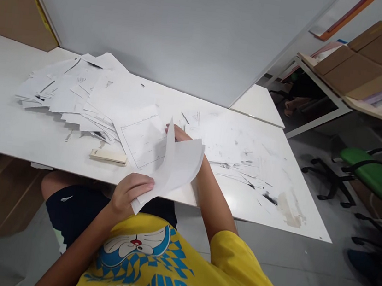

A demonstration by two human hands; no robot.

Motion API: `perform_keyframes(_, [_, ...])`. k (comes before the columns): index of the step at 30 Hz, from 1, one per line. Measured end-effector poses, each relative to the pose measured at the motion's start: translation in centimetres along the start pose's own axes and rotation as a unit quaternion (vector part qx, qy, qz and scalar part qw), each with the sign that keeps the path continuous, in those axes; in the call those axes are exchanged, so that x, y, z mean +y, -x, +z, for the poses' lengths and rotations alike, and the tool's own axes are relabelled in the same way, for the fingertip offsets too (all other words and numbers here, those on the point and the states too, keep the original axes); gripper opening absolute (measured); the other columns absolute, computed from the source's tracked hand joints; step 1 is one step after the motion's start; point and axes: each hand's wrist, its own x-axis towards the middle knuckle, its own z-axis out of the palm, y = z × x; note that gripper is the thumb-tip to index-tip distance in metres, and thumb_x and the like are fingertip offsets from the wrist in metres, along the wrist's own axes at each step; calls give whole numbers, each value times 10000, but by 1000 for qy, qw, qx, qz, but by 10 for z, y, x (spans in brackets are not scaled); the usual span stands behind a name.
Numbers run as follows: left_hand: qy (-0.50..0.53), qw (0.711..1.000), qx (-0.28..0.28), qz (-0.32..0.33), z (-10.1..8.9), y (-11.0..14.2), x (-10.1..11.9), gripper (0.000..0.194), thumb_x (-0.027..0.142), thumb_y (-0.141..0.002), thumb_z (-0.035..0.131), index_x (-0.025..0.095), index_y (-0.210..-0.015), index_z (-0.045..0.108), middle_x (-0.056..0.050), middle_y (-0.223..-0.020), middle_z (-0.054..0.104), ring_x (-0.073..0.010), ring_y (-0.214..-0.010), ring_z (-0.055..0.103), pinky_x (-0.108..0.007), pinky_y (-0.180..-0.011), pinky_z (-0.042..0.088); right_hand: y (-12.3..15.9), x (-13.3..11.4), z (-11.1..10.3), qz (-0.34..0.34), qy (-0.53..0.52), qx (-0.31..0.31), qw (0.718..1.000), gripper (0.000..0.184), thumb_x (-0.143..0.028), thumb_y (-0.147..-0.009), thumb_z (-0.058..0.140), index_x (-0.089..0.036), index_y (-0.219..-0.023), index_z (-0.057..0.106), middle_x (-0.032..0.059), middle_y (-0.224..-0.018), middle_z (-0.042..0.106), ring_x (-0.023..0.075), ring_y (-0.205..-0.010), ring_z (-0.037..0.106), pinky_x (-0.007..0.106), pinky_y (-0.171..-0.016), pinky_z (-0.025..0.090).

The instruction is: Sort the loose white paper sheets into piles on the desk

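Observation:
My left hand (132, 192) is closed on the lower left corner of a few white sheets of paper (183, 160), held up at the front edge of the table. One sheet curls upright, apart from the others. Behind this raised sheet is my right hand (179, 133), with fingertips showing at its left side; they seem to pinch it, though the paper hides most of the fingers. Under the held sheets, a printed sheet with a ruled frame (139, 134) lies on the table. Nearby to the left sits a slim beige block (108, 156).
A messy paper pile (79, 87) covers the table's left part; more papers (235, 153) spread on the right. A grey partition (170, 24) rises behind the white table (11, 132). Cardboard boxes (19, 10) stand at far left. A green chair (371, 174) is at right.

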Motion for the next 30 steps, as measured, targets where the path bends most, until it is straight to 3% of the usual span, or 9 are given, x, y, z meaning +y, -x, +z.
perform_keyframes(6, [-40, 998, 43, -2, -2, -6, 6, 458, 32, -896, 633, 235, -1303, 582, -85, -1017, 748, -186, -943, 754, -314, -770, 665, 17, -10, 6, -32, -4, -81, 996, 192, -370, -736, 725, -220, -846, 676, 2, -823, 697, 228, -883, 647, 397, -888, 523])
perform_keyframes(12, [-87, 989, 105, -59, 1, -4, 6, 316, 65, -925, 609, 236, -1188, 575, -51, -952, 747, -178, -857, 759, -317, -736, 652, 25, -23, -2, -103, -78, -11, 992, 219, -369, -750, 716, -240, -927, 700, 7, -878, 723, 232, -906, 650, 385, -838, 527])
perform_keyframes(16, [-109, 980, 152, -75, 3, -7, 4, 267, 82, -916, 642, 214, -1145, 602, -36, -911, 747, -174, -824, 755, -315, -737, 626, 32, -28, -9, -143, -133, 3, 981, 277, -407, -720, 754, -254, -943, 692, 6, -887, 717, 266, -958, 667, 408, -841, 524])
perform_keyframes(22, [-194, 954, 189, -130, 3, -8, 4, 118, 171, -911, 671, 183, -1026, 646, -53, -879, 725, -169, -806, 727, -293, -721, 577, 33, -21, -6, -169, -213, 20, 962, 149, -330, -721, 688, -256, -843, 645, 18, -875, 704, 271, -1037, 653, 414, -924, 519])
perform_keyframes(30, [-180, 941, 202, -201, 4, -1, 2, 72, 198, -897, 677, 182, -967, 678, -42, -870, 710, -166, -801, 711, -275, -726, 562, 27, -14, -10, -154, -198, 4, 968, 66, -268, -660, 633, -246, -720, 615, -23, -718, 562, 176, -747, 563, 380, -887, 514])
